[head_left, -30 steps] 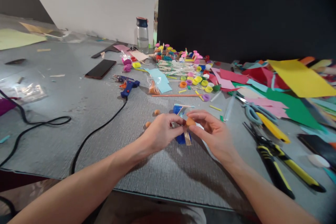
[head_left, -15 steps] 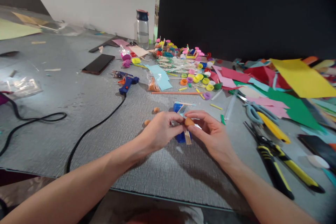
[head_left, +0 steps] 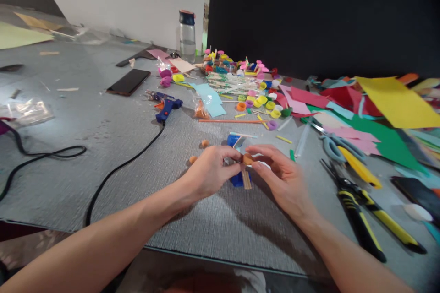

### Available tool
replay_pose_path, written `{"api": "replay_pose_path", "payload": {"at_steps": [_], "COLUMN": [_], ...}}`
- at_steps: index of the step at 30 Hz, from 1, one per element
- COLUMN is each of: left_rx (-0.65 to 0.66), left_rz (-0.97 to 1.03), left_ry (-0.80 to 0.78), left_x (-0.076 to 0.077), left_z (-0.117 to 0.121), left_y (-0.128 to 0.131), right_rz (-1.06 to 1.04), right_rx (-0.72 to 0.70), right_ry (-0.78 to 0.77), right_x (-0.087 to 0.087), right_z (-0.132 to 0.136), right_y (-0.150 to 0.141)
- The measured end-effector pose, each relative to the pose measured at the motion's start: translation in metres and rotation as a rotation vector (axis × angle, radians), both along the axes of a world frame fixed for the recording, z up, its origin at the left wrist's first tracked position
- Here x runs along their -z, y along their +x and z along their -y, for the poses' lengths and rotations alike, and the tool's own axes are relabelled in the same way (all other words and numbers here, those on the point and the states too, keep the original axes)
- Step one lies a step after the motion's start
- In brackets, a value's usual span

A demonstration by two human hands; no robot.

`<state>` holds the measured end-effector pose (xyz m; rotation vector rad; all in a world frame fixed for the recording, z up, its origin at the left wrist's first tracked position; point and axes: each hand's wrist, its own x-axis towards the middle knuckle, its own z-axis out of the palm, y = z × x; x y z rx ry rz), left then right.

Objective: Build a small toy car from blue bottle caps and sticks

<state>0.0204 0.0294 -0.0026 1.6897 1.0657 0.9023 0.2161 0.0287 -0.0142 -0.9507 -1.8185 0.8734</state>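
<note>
Between my two hands is a small lump of orange-brown modelling clay (head_left: 247, 160). My left hand (head_left: 215, 169) is closed, pinching the clay's left side with thumb and index finger. On the clay's right side, the thumb and fingertips of my right hand (head_left: 280, 171) curve around it, the thumb at its edge. Just beneath lies a blue piece (head_left: 237, 180) with pale wooden sticks (head_left: 246, 180) on it, partly hidden by my hands. Two more small clay lumps, one behind (head_left: 205, 143) and one beside (head_left: 193, 160) my left hand, rest on the table.
A blue glue gun (head_left: 168, 106) lies left of centre, its black cord (head_left: 120, 169) running to the front edge. Pliers (head_left: 354, 201), scissors (head_left: 338, 144) and a yellow cutter (head_left: 359, 167) are at right. Behind are colourful caps (head_left: 261, 100), coloured paper (head_left: 398, 100), a phone (head_left: 129, 82) and a bottle (head_left: 187, 36).
My right thumb and fingers have shifted slightly right, showing more of the clay. My left hand stays almost where it was.
</note>
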Motion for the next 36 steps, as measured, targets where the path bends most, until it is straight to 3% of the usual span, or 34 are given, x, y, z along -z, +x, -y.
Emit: {"api": "replay_pose_path", "payload": {"at_steps": [7, 13, 26, 36], "left_rx": [-0.008, -0.015, -0.013, -0.015], "left_rz": [-0.003, -0.027, -0.027, -0.002], "left_ry": [0.012, 0.039, 0.074, 0.023], "left_x": [0.0021, 0.0048, 0.003, 0.0019], "left_z": [-0.0003, -0.0015, -0.0009, -0.0003], "left_y": [-0.0003, -0.0006, -0.0005, -0.001], "right_rz": [0.198, 0.269, 0.41, 0.349], "right_rx": [0.019, 0.049, 0.075, 0.099], "right_ry": [0.365, 0.56, 0.738, 0.671], "right_x": [-0.006, -0.0063, -0.0059, -0.0036], "right_z": [0.0004, 0.0, 0.0014, 0.0027], "right_y": [0.003, 0.0, 0.0003, -0.0012]}}
